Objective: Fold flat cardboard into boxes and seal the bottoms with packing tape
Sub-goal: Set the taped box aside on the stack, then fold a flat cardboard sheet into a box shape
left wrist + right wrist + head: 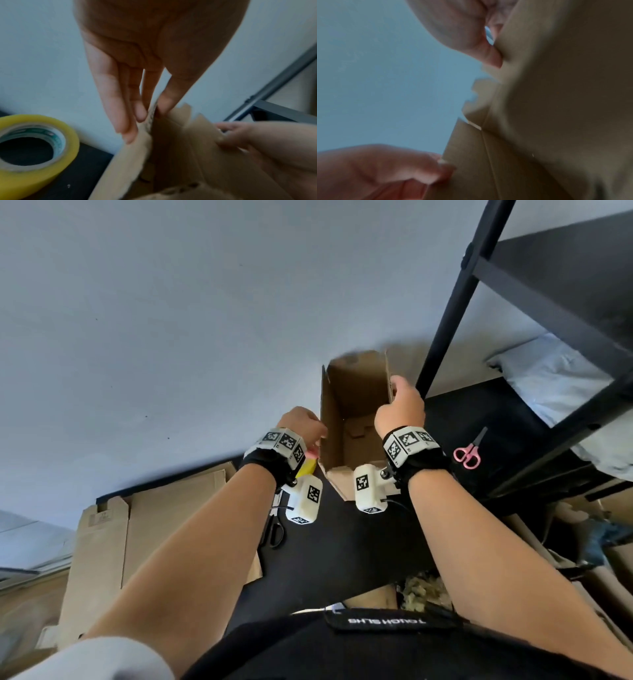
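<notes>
box (354, 412) shaping is the step in hand, i judge: the brown cardboard stands open as a tube on the black table (342, 542), edges rough. left hand (301, 422) pinches its left wall between thumb and straight fingers (109, 97); right hand (400, 405) grips the right wall. next, i think, fold the flaps, then take the yellow tape (34, 146) beside it.

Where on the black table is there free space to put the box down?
Bare black table lies in front of the box, between the black scissors and the right forearm. Crowded: the yellow tape roll left of the box, the pink scissors right of it.
</notes>
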A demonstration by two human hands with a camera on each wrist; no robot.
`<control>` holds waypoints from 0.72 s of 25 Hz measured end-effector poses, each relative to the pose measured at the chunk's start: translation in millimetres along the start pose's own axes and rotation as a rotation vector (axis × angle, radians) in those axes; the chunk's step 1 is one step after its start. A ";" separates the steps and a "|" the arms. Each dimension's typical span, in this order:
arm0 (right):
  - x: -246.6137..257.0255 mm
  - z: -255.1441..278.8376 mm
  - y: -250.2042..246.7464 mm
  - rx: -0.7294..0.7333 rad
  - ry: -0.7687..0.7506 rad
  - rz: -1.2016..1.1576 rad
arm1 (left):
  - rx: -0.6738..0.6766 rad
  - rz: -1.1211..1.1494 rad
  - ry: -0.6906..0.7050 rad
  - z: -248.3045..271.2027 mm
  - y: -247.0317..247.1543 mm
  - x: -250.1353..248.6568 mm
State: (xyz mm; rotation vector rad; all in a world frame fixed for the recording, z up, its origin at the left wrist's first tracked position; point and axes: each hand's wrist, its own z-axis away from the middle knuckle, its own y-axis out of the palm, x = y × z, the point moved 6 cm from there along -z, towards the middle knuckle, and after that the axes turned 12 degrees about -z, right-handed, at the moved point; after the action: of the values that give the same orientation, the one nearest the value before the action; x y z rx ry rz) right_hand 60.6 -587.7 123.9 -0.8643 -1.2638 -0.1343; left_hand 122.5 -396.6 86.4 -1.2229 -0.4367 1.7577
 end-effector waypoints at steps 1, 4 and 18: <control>4.3 -5.7 -1.4 0.034 -0.020 0.014 | 0.028 -0.115 0.030 2.1 5.0 -9.1; 12.4 -18.2 -5.0 0.084 -0.060 0.075 | 0.009 -0.254 0.078 2.7 23.7 -32.9; -17.7 -13.7 8.0 0.190 -0.204 0.429 | 0.106 0.215 0.237 -19.5 92.9 -44.5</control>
State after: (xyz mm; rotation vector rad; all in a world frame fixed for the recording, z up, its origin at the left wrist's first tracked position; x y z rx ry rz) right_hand 69.5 -597.2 104.0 -0.9808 -1.2266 0.4185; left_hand 98.6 -485.4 36.1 -1.4231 -0.0748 1.7609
